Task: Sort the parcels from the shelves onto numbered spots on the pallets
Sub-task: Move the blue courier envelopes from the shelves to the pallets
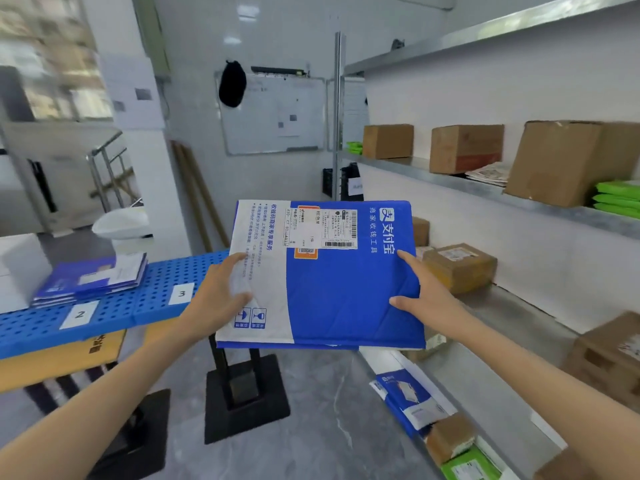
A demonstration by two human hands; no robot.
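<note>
I hold a flat blue and white mailer parcel in front of me at chest height, its shipping label facing up. My left hand grips its white left edge with the thumb on top. My right hand grips its blue right edge, thumb and forefinger on top. To the left lies the blue perforated pallet with paper number tags 2 and 3. A stack of similar blue mailers lies behind tag 2.
Metal shelves on the right carry brown cardboard boxes, green packets and more mailers lower down. A black stand sits on the grey floor below the parcel. A whiteboard hangs on the far wall.
</note>
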